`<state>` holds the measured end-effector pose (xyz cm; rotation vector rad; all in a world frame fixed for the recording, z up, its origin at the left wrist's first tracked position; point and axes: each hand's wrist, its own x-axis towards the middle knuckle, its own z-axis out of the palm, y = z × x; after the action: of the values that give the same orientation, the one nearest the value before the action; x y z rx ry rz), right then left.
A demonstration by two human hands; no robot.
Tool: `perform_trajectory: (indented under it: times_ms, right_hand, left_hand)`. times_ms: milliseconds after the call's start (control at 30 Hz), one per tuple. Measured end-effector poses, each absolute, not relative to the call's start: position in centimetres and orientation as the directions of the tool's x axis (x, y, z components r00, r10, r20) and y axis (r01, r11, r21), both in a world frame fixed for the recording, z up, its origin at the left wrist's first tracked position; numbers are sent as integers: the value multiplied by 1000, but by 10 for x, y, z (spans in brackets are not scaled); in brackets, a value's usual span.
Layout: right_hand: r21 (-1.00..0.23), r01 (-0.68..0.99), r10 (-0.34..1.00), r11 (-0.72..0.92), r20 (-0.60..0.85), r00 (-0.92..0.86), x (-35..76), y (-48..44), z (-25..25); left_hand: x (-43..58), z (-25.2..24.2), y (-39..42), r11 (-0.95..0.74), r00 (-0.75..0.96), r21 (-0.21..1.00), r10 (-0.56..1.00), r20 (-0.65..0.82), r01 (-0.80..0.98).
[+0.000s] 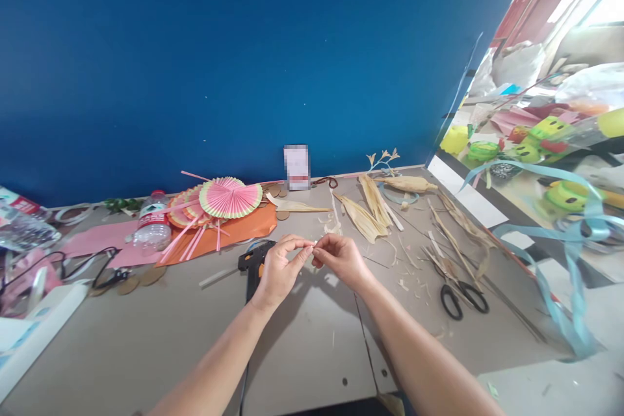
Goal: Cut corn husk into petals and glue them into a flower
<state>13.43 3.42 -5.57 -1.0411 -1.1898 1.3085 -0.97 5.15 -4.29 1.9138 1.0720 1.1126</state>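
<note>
Both hands come together above the bench (302, 351), thumb and fingertips of each pinched tight. Between the fingertips of the left hand (285, 264) and the right hand (344, 261) is a small pale piece (314, 244), held by both and mostly covered, so its shape is hard to make out. It is near the middle of the bench, raised over the surface.

Just beside the left hand lies a black glue gun (254, 265), partly hidden by the hand and wrist, with a whitish stick (218, 278) to its left. Farther back on the left, two folded paper fans, the front one (231, 198) pink with a green edge, rest on an orange sheet (260, 222). A clear bottle (153, 234) with a red cap stands upright beside them, on pink paper (97, 240).

To the right of the right hand, dried husks (361, 218) and small scraps are scattered over the bench. Black-handled scissors (459, 283) lie among the strips, near the right forearm. A pale card (297, 166) leans against the blue wall (244, 65) behind, and light blue ribbon (575, 266) hangs at the far right.
</note>
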Motion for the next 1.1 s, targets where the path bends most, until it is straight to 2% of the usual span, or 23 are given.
perform_trajectory:
  times_ms: [233,367,600,700,867,1100]
  right_hand:
    - [-992,-130,994,3,17,-109,133,33,-54]
    - [-990,-141,997,-12,0,-79,132,31,-54]
    - [-989,-150,989,12,34,-143,132,32,-57]
    - [-974,-225,988,-5,30,-152,132,32,-56]
    - [-947,-322,974,-23,52,-221,135,32,-55]
    - [-919,-389,946,-64,68,-318,139,31,-56]
  left_hand:
    - [-9,-44,50,-414,288,856,899,331,309]
    - [-8,-43,49,-461,293,824,880,374,331]
    - [-8,-35,47,-526,290,773,848,444,355]
    - [-7,-34,48,-451,307,846,879,365,285]
    - [-7,-32,50,-215,374,970,914,157,116]
    - [-10,-27,50,-54,439,998,898,44,11]
